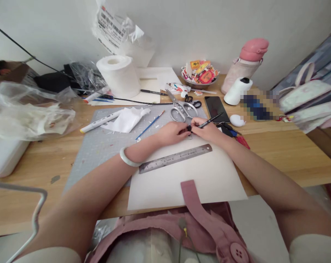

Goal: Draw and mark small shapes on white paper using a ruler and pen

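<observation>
My right hand is closed round a slim black pen, whose shaft slants up to the right. My left hand lies close beside it, fingers bent and together at a small black object. What that object is cannot be made out. Both hands rest at the far edge of a large white sheet of paper, where a few thin drawn lines show by the left fingertips. A steel ruler lies slanted across the sheet, just nearer than the hands.
Large scissors and a phone lie beyond my hands. On the grey cutting mat are a blue paintbrush, a white marker and crumpled paper. A paper roll, a bowl of cutouts and a pink-lidded bottle stand behind.
</observation>
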The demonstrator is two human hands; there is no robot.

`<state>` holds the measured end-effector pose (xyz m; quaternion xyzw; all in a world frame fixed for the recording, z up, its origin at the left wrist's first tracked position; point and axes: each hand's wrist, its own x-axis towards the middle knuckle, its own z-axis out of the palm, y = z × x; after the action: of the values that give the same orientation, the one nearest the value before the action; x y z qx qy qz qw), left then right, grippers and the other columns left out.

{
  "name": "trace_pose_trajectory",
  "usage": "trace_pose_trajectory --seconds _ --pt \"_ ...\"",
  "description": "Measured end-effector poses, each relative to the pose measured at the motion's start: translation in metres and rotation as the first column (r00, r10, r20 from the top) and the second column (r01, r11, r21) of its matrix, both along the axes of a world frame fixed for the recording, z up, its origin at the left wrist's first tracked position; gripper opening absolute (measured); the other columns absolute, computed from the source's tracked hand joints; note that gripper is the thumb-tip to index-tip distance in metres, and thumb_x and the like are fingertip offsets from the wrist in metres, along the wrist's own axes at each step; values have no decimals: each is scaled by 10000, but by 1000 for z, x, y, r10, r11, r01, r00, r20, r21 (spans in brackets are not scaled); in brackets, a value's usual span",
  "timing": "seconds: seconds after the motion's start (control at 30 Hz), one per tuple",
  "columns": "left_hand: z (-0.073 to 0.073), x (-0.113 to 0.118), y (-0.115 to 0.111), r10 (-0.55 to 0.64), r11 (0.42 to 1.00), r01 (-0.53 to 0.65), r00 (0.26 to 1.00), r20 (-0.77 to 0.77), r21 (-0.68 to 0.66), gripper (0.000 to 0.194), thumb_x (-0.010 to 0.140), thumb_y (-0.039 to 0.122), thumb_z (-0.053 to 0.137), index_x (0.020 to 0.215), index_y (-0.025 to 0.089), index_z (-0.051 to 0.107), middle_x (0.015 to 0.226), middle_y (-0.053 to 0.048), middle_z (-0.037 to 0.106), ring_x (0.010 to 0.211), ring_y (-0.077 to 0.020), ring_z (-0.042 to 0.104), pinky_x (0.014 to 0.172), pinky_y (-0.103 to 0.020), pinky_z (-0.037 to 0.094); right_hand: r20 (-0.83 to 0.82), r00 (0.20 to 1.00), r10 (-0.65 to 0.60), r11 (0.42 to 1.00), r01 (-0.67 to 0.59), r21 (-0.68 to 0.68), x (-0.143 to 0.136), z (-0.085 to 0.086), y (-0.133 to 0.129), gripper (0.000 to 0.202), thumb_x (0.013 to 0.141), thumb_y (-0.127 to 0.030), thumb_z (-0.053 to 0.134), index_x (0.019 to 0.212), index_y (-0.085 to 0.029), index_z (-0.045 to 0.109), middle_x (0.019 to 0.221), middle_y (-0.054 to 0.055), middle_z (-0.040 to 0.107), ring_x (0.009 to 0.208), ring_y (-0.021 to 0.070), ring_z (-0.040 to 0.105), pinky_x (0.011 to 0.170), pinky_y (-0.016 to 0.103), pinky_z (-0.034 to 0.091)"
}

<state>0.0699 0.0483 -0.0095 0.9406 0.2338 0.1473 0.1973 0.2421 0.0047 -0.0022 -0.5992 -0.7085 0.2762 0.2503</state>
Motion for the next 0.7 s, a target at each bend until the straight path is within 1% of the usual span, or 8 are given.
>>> trace_pose_trajectory --seconds 0.33,0.7 --pt "1 0 -1 -8 1000 8 1000 10 1 200 855 287 431 756 155 544 700 -19 598 601 -123 510 564 -232 341 2 1000 4 1000 -4 19 1 -2 1 95 712 -271 444 663 -191 432 615 -29 450 584 119 384 564 251 277" --pt "4 0 -2 -12 1000 12 1000 8 -1 195 850 270 427 734 153 530 674 -14 577 595 -122 501 556 -233 340 -4 1000 14 999 -14 31 1 -2 0 68 703 -248 440 669 -190 444 606 -28 458 576 119 386 564 254 273"
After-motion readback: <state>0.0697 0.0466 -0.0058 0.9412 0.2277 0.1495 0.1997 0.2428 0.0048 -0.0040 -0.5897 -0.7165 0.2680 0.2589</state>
